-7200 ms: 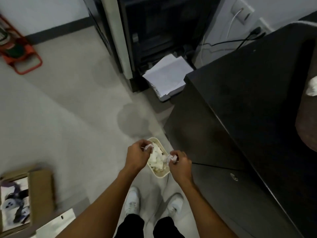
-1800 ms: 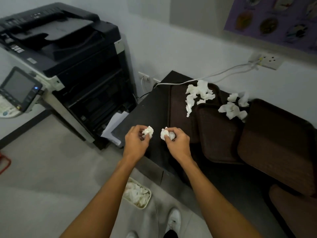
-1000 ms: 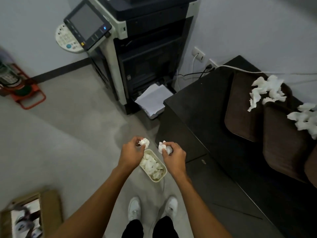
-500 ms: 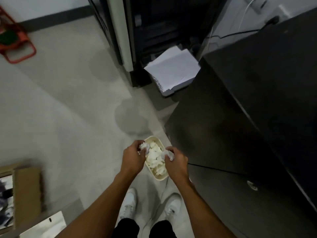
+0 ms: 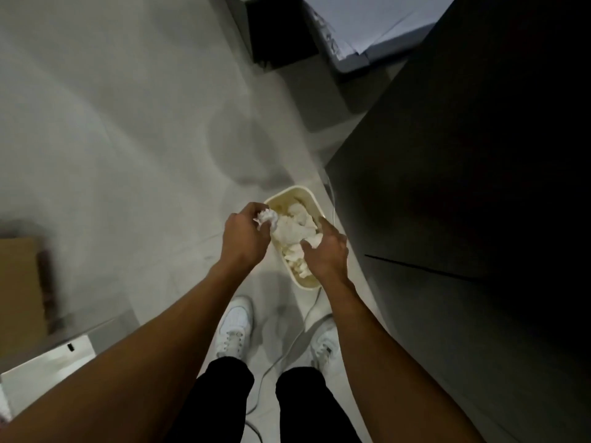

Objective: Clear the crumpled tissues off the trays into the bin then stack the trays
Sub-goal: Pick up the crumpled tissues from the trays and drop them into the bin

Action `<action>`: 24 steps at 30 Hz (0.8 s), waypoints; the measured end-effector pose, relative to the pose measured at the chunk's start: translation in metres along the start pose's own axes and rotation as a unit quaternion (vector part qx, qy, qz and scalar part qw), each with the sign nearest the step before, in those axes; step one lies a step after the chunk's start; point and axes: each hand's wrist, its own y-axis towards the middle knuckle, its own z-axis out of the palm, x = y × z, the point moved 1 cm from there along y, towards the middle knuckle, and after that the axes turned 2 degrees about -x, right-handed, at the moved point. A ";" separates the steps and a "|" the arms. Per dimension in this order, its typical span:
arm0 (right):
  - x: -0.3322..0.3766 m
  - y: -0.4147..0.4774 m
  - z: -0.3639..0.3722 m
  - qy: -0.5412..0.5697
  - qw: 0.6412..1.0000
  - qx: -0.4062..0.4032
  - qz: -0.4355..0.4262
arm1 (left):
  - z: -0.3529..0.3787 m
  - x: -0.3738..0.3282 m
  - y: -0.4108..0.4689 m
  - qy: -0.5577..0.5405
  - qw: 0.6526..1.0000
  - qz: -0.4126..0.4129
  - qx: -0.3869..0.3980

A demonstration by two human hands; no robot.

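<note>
No words, numbers or signs can be read here; the white paper sheets (image 5: 367, 17) look blank; the brown cardboard box (image 5: 19, 292) is too blurred to tell; the white lace-up shoes (image 5: 233, 327) show no mark that can be read.

One left hand (image 5: 244, 238), one right hand (image 5: 327, 254), one bin (image 5: 305, 284), one pinched tissue (image 5: 267, 217), two shoes (image 5: 233, 327) (image 5: 324, 343), one cardboard box (image 5: 19, 292)

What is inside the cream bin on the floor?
Crumpled white tissues heap inside the bin. They hide its bottom, and the right hand covers its near end. The left hand holds another tissue by its rim.
</note>
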 end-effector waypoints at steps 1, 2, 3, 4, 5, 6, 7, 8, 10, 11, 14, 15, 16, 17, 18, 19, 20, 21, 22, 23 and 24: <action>-0.007 0.000 0.000 0.000 1.000 -0.020 -0.003 | 0.003 0.001 -0.001 -0.001 1.000 0.000 0.008; -0.015 -0.001 0.000 -0.006 1.000 -0.029 -0.006 | 0.007 0.004 -0.001 -0.003 1.000 0.002 0.018; -0.022 0.000 -0.001 -0.016 0.999 -0.031 -0.012 | 0.012 0.005 0.000 -0.004 1.000 0.005 0.025; -0.028 0.000 -0.001 -0.028 0.999 -0.025 -0.018 | 0.016 0.006 0.002 -0.003 0.999 0.006 0.032; -0.034 0.001 -0.002 -0.036 0.999 -0.014 -0.019 | 0.020 0.005 0.004 0.001 0.999 0.010 0.038; -0.039 0.002 -0.002 -0.039 0.999 -0.001 -0.017 | 0.025 0.005 0.007 0.007 0.999 0.016 0.041; -0.043 0.003 -0.002 -0.040 0.999 0.011 -0.013 | 0.030 0.003 0.011 0.013 0.999 0.024 0.042; -0.046 0.005 -0.001 -0.039 0.999 0.016 -0.012 | 0.036 0.000 0.014 0.017 0.998 0.033 0.045; -0.050 0.008 -0.001 -0.032 0.999 0.012 -0.018 | 0.049 -0.005 0.020 0.041 0.995 0.058 0.064; -0.052 0.010 -0.001 -0.025 0.999 0.008 -0.020 | 0.056 -0.005 0.024 0.072 0.990 0.073 0.093; -0.051 0.009 -0.009 -0.010 0.999 0.025 -0.022 | 0.068 -0.002 0.031 0.253 0.940 0.098 0.208; -0.050 0.009 -0.012 -0.006 0.999 0.031 -0.019 | 0.068 0.000 0.031 0.276 0.932 0.093 0.218; -0.050 0.008 -0.015 -0.003 0.999 0.036 -0.017 | 0.066 0.000 0.028 0.273 0.934 0.083 0.217; -0.049 0.007 -0.017 0.001 0.999 0.037 -0.015 | 0.062 0.000 0.025 0.254 0.942 0.079 0.205; -0.046 0.004 -0.020 0.004 0.999 0.036 -0.014 | 0.057 -0.001 0.020 0.236 0.949 0.084 0.193; -0.042 0.000 -0.024 0.006 0.999 0.034 -0.014 | 0.050 -0.002 0.016 0.223 0.953 0.089 0.186; -0.036 -0.005 -0.028 0.003 0.999 0.034 -0.014 | 0.043 -0.003 0.011 0.219 0.954 0.094 0.185; -0.030 -0.010 -0.033 0.000 0.999 0.035 -0.015 | 0.034 -0.006 0.006 0.215 0.954 0.098 0.185; -0.022 -0.016 -0.039 -0.004 0.999 0.037 -0.015 | 0.025 -0.010 0.002 0.208 0.955 0.100 0.185; -0.014 -0.022 -0.044 -0.005 0.999 0.039 -0.014 | 0.016 -0.016 -0.003 0.197 0.958 0.096 0.185; -0.006 -0.029 -0.051 -0.004 0.999 0.041 -0.014 | 0.006 -0.024 -0.008 0.187 0.961 0.088 0.184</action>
